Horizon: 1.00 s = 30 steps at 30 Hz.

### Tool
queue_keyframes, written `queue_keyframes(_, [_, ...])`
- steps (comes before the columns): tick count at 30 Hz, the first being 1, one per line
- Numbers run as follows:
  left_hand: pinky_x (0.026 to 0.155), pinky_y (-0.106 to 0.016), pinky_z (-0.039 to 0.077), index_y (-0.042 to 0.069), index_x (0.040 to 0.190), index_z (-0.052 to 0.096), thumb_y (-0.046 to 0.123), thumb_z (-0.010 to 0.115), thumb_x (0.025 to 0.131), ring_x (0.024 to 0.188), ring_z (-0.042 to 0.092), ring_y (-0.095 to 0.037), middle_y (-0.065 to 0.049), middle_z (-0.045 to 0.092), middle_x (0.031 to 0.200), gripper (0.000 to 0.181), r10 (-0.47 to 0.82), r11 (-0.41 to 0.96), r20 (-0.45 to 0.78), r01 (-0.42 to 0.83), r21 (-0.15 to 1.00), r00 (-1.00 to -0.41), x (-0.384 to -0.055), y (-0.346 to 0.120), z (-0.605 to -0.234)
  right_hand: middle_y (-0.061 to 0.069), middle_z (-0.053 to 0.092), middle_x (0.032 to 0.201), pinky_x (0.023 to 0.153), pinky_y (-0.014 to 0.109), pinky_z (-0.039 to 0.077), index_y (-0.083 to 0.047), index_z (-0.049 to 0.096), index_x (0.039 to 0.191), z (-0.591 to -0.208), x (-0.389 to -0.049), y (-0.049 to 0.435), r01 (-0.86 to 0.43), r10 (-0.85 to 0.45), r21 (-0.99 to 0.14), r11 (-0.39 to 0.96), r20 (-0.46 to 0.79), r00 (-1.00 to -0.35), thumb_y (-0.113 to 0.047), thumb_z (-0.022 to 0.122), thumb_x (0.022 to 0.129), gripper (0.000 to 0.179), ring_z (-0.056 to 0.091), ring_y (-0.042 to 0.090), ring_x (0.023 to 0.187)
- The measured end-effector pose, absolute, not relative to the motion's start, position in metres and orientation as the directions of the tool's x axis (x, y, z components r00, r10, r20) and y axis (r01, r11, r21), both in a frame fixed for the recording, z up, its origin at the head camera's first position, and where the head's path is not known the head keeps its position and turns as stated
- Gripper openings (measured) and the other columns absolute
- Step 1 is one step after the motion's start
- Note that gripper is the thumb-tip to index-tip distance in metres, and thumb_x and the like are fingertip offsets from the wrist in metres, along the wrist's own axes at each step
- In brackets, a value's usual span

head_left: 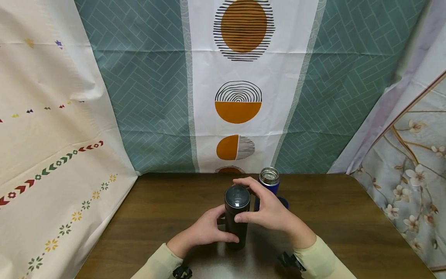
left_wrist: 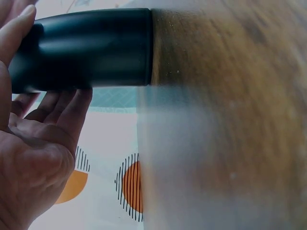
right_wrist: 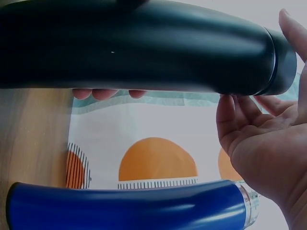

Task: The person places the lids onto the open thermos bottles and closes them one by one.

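A black thermos bottle (head_left: 236,228) stands upright on the wooden table, its black lid (head_left: 237,196) on top. My left hand (head_left: 208,228) grips the body from the left, thumb on the near side, and fingers reaching behind it. Up at the lid, my right hand (head_left: 270,207) holds the bottle's top from the right, its thumb in front and its fingers around the back. The right wrist view shows the thin seam between lid (right_wrist: 287,64) and body (right_wrist: 158,48). In the left wrist view the thermos base (left_wrist: 120,48) meets the tabletop.
Behind my right hand stands a blue thermos (head_left: 273,188) with its steel mouth uncovered. A dark blue round lid (head_left: 283,202) lies beside it, partly hidden by the hand. Patterned cloths (head_left: 153,97) hang at the back and sides of the brown table (head_left: 167,193).
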<state>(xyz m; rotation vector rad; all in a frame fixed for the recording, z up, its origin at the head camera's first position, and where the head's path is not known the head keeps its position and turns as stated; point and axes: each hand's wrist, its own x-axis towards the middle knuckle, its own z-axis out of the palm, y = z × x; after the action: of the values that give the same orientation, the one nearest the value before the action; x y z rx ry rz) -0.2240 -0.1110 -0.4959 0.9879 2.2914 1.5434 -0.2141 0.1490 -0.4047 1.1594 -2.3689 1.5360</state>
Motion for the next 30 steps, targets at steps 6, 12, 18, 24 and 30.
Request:
queue_keyframes(6, [0.110, -0.039, 0.056, 0.031, 0.151, 0.062, 0.031, 0.099, 0.086, 0.127, 0.068, -0.015, 0.011, 0.072, 0.137, 0.075, 0.628, 0.230, 0.189, 0.411, 0.882, -0.755, -0.2234, -0.1116, -0.4951, -0.005, 0.059, 0.153, 0.117, 0.050, 0.047, -0.029, 0.053, 0.163, -0.4040, -0.2133, 0.1492, -0.665, -0.572, -0.722, 0.193, 0.467, -0.674, -0.023, 0.092, 0.094, 0.079, 0.061, 0.022, 0.134])
queue_keyframes(12, [0.110, -0.039, 0.055, 0.031, 0.153, 0.062, 0.031, 0.100, 0.085, 0.126, 0.069, -0.015, 0.012, 0.073, 0.137, 0.078, 0.624, 0.235, 0.186, 0.410, 0.881, -0.759, -0.2229, -0.1115, -0.4945, -0.005, 0.061, 0.149, 0.115, 0.045, 0.050, -0.028, 0.059, 0.158, -0.4039, -0.2134, 0.1483, -0.673, -0.561, -0.714, 0.193, 0.482, -0.673, -0.021, 0.090, 0.095, 0.070, 0.063, 0.021, 0.131])
queue_keyframes(18, [0.111, -0.040, 0.055, 0.033, 0.152, 0.062, 0.032, 0.100, 0.086, 0.128, 0.068, -0.015, 0.012, 0.072, 0.138, 0.077, 0.625, 0.232, 0.185, 0.406, 0.884, -0.758, -0.2225, -0.1115, -0.4943, -0.003, 0.065, 0.144, 0.110, 0.039, 0.053, -0.025, 0.062, 0.153, -0.4053, -0.2137, 0.1472, -0.673, -0.536, -0.718, 0.176, 0.504, -0.678, -0.018, 0.091, 0.094, 0.066, 0.065, 0.022, 0.127])
queue_keyframes(24, [0.111, -0.042, 0.055, 0.032, 0.151, 0.063, 0.031, 0.099, 0.086, 0.129, 0.067, -0.016, 0.011, 0.072, 0.138, 0.074, 0.630, 0.227, 0.186, 0.408, 0.884, -0.754, -0.2227, -0.1111, -0.4943, 0.001, 0.068, 0.140, 0.109, 0.037, 0.053, -0.018, 0.064, 0.150, -0.4078, -0.2150, 0.1476, -0.680, -0.514, -0.717, 0.156, 0.529, -0.675, -0.012, 0.093, 0.092, 0.065, 0.066, 0.023, 0.123])
queue_keyframes(30, [0.111, -0.039, 0.055, 0.034, 0.152, 0.062, 0.032, 0.100, 0.086, 0.128, 0.068, -0.015, 0.012, 0.072, 0.138, 0.076, 0.631, 0.223, 0.187, 0.407, 0.886, -0.753, -0.2229, -0.1114, -0.4950, -0.001, 0.068, 0.139, 0.107, 0.036, 0.055, -0.019, 0.064, 0.148, -0.4060, -0.2135, 0.1460, -0.685, -0.503, -0.705, 0.184, 0.531, -0.682, -0.017, 0.097, 0.089, 0.067, 0.067, 0.022, 0.121])
